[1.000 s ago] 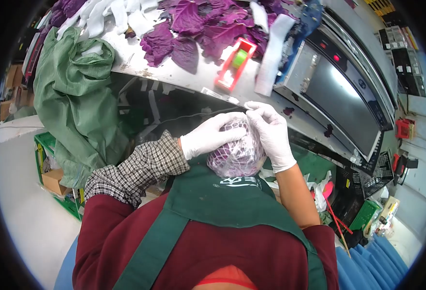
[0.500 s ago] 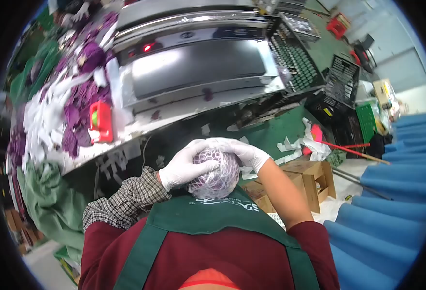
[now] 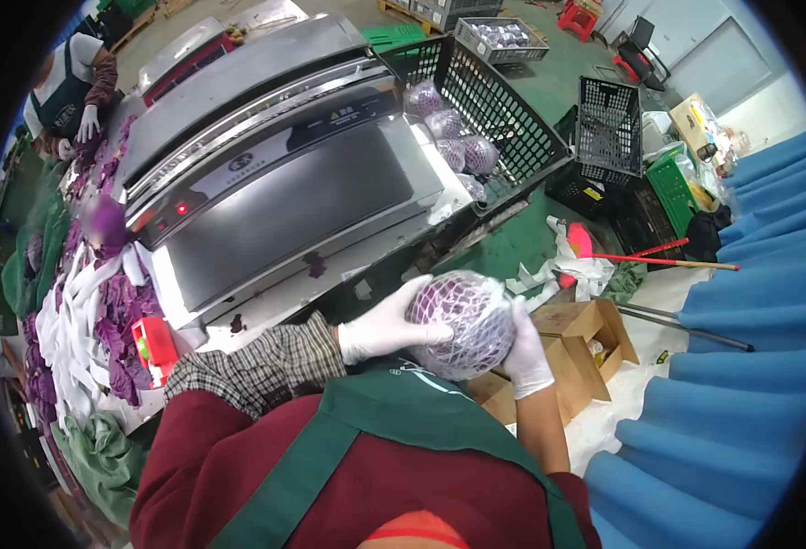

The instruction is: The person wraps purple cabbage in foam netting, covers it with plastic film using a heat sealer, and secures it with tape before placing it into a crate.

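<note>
Between my two gloved hands is a round purple cabbage (image 3: 462,325) in clear wrap and a white foam net, held in front of my apron. My left hand (image 3: 394,325) grips its left side, with the thumb lying across the front. On the right side, my right hand (image 3: 526,352) presses with its fingers up along the wrap. Ahead stands a steel wrapping machine (image 3: 284,210) with a dark flat plate and a lit red light. A black crate (image 3: 531,151) to its right holds several netted cabbages (image 3: 451,156).
Purple leaves (image 3: 119,320) and white strips (image 3: 69,320) cover the table at left, near a red tape dispenser (image 3: 154,348). A co-worker (image 3: 69,87) with gloved hands stands at far left. Cardboard boxes (image 3: 581,352), a red-handled stick (image 3: 668,263) and a blue curtain (image 3: 741,375) are at right.
My body and view have turned right, bringing the black crate and its cabbages into fuller view. Both hands have moved right with the cabbage, and my right hand has shifted from its top to its side.
</note>
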`<state>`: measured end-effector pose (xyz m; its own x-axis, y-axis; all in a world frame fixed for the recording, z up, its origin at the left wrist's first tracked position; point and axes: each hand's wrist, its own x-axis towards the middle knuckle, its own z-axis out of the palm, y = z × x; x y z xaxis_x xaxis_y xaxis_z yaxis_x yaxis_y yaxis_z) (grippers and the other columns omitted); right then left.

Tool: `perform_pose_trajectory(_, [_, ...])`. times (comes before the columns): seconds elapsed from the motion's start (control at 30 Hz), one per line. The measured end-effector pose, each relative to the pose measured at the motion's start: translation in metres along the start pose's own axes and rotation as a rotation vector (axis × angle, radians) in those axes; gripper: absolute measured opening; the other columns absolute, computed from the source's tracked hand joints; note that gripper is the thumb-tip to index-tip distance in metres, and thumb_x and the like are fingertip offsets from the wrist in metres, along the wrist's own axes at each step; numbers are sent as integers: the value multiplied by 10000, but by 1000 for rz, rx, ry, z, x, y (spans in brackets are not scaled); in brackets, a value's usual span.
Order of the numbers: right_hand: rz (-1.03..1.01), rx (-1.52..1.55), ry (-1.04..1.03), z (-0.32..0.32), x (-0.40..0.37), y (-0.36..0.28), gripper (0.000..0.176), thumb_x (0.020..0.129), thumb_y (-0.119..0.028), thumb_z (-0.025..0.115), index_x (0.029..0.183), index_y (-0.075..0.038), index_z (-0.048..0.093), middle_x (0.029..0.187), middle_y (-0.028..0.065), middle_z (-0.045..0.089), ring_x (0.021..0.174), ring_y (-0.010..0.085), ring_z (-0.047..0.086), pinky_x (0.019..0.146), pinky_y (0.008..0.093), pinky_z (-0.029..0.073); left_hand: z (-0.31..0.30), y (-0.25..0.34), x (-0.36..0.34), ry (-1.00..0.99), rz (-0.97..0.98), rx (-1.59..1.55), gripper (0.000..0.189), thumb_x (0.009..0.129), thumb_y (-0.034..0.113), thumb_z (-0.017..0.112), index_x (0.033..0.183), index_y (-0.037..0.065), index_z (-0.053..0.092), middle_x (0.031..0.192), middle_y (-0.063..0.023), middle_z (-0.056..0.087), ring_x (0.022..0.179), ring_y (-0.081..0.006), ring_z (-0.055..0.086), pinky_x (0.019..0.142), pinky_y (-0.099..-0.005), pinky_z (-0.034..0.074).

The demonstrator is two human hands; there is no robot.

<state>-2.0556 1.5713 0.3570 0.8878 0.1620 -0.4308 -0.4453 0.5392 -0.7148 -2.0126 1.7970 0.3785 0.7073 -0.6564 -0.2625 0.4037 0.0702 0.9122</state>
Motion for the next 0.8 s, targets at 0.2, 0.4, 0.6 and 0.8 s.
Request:
perform_pose_trajectory(0.2, [-334,-58,-125,-54,59,-117,872,774,-651,489,1372,-60,257,1363,113,358,1214,257,393,1024,392,321,17,94,117,-52,162,15,799,727,241,749,1328,-26,296,1249,-118,471,1149,-168,449,992,-310,354])
perform_pose_trajectory(0.4, [-333,105,4,-126,232,-257,611,814,-493,516,1260,-85,433,1235,98,487,1126,262,471,939,429,400,-13,135,321,377,89,-159,802,773,497,622,1253,-93,370,1162,-206,521,1084,-257,507,910,-335,427])
perform_pose_trajectory(0.6, [-77,-174,-59,-199,390,-288,631,759,-321,655,1256,-9,424,1201,115,493,1104,227,486,944,356,399,-116,-13,471,672,-251,860,522,791,406,557,1129,8,558,1084,-209,571,1018,-336,540,838,-384,448])
perform_pose_trajectory(0.8, [-70,-1072,49,-224,454,-199,803,661,-323,744,1291,7,372,1234,214,425,1135,305,445,968,372,358,-101,-100,489,175,-445,1401,582,710,389,599,1211,106,513,1324,-154,357,1268,-314,269,1029,-527,219])
